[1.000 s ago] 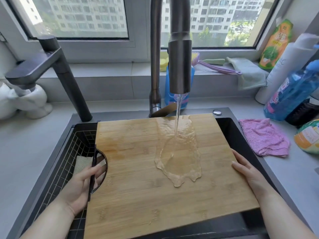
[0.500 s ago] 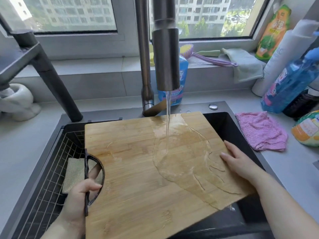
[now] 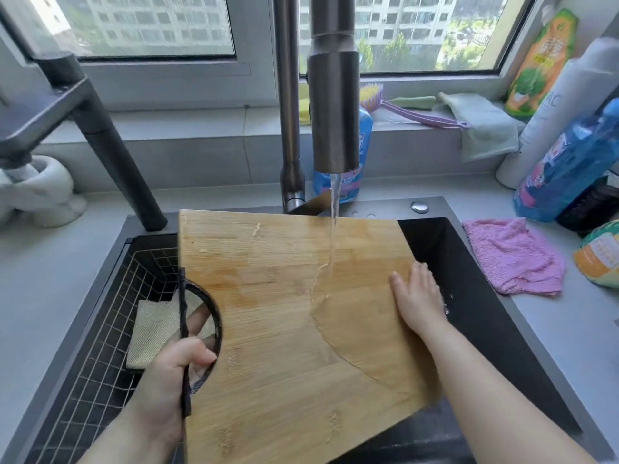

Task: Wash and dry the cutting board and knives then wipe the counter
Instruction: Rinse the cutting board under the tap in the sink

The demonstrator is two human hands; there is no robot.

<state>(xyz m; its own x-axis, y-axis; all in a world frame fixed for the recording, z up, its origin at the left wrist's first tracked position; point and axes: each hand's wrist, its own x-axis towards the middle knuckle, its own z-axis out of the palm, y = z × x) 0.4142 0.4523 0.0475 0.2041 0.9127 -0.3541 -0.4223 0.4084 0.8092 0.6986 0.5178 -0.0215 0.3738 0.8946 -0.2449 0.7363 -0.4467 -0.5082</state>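
Wooden cutting board (image 3: 284, 313) lies across a dark sink (image 3: 469, 262), under a running faucet (image 3: 333, 112) near its 12 o'clock edge. Water (image 3: 334, 222) sheets toward the 5 o'clock corner. At 9 o'clock, the left hand (image 3: 167, 380) curls around the board's black-rimmed handle cutout (image 3: 201, 329). At 3 o'clock, the right hand (image 3: 418, 296) presses flat, fingers straight and together. A pink cloth (image 3: 512, 259) lies on the counter (image 3: 569, 329), farther toward 3 o'clock.

A wooden cutting board (image 3: 284, 313) lies across the sink (image 3: 475, 262). The left hand (image 3: 170, 373) grips the black handle (image 3: 183, 313) at the board's left edge. The right hand (image 3: 417, 296) rests flat on its right edge. Water (image 3: 333, 236) runs from the tap (image 3: 333, 105) onto the board and spreads toward its near right corner. A pink cloth (image 3: 512, 256) lies on the counter (image 3: 569, 329) by the sink's right edge.
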